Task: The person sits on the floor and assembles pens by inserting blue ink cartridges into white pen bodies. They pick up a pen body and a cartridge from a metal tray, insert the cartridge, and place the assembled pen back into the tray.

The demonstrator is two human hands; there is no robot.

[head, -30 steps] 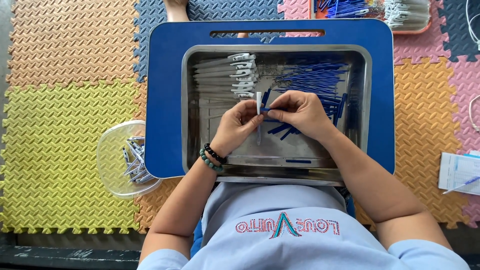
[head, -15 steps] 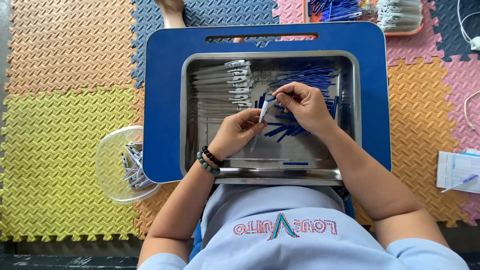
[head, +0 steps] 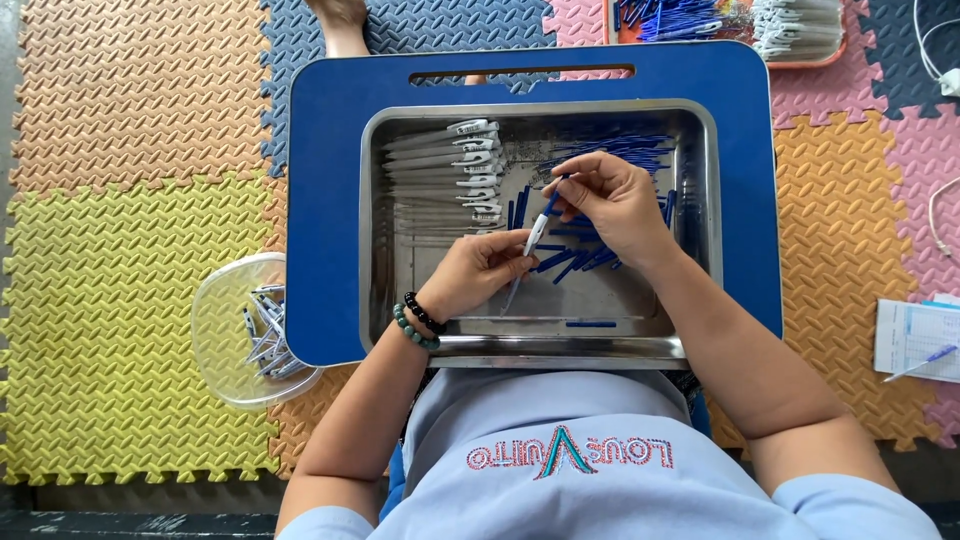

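two hands (head: 480, 275) (head: 612, 200); one pen (head: 535, 232); one tray (head: 400, 300)

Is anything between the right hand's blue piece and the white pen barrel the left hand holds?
Nothing visible. The left hand holds the white pen barrel tilted up over the steel tray. The right hand pinches the blue piece right at the barrel's upper end, and no other part lies between them.

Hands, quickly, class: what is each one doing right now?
Left hand: closed on a white pen barrel.
Right hand: pinching a blue refill at the barrel's top.
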